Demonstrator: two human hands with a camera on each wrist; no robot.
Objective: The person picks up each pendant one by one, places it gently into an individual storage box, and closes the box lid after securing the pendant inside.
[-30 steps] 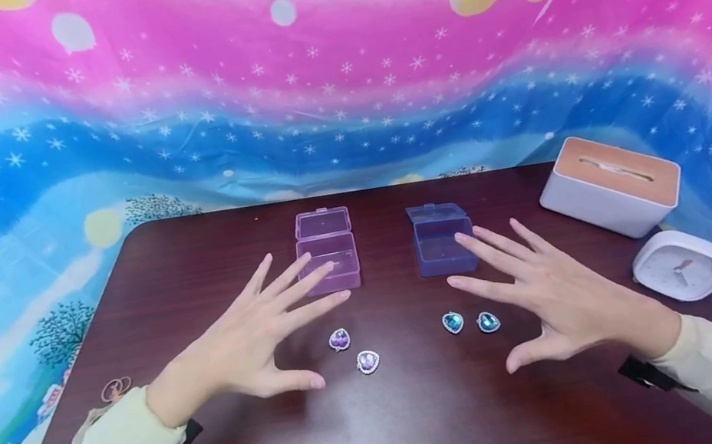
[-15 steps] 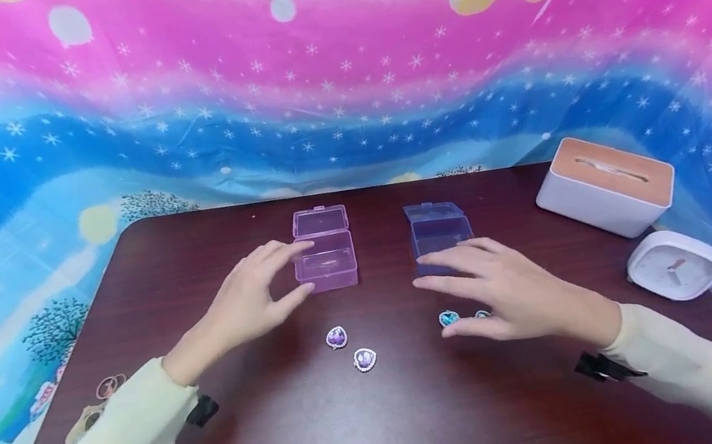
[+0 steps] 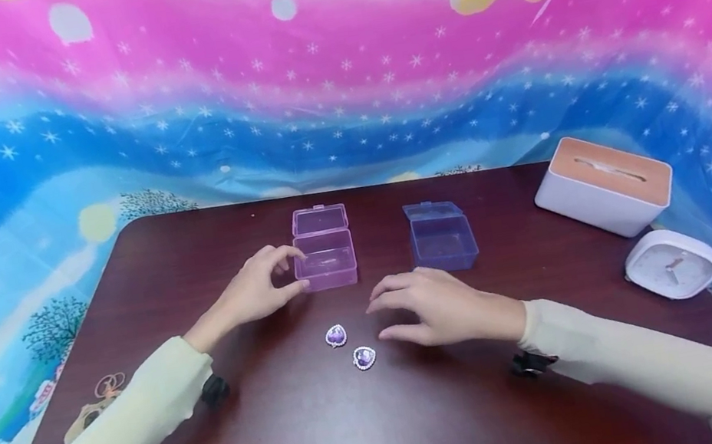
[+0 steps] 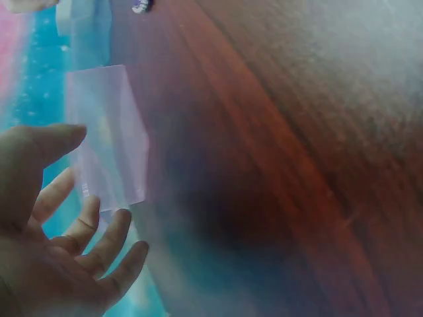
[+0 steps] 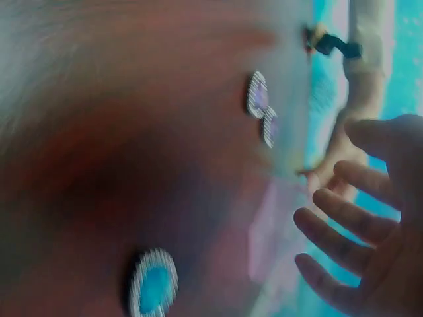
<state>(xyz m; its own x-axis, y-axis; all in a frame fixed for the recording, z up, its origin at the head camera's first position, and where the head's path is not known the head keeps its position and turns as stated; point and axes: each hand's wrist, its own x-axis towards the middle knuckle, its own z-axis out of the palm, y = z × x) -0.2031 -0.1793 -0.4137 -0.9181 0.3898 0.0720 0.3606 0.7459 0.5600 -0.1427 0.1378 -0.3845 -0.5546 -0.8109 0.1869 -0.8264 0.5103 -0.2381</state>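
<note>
Across the dark worktop [image 3: 335, 443], with twelve at its far edge and the two purple gems [image 3: 364, 358] at the dial's centre, the work seems to call for a steadied pink box and a light pinch. That pink box [image 3: 335, 280] stands at twelve, lid thrown back. At ten is the left hand [image 3: 258, 288], its fingers bent loosely and spread about the box's left end; contact is hard to make out, and nothing looks gripped. A soft hold low on the walls should stop any sliding. The right hand [image 3: 436, 308] hangs between two and three, fingers relaxed and parted, holding nothing. It would do best to go in low toward nine and take each purple gem by its pale rim, one at a time, since such small pieces may skid.

Beyond twelve hangs a patterned cloth [image 3: 336, 93]. The tissue box [image 3: 605, 186] sits just past two and the clock [image 3: 673, 265] at three, both well clear. Nearer, toward two, the blue box [image 3: 463, 259] could catch the right hand's knuckles. Smallest, a blue gem [image 5: 153, 287] shows only in the right wrist view; the hand probably screens it from above.
</note>
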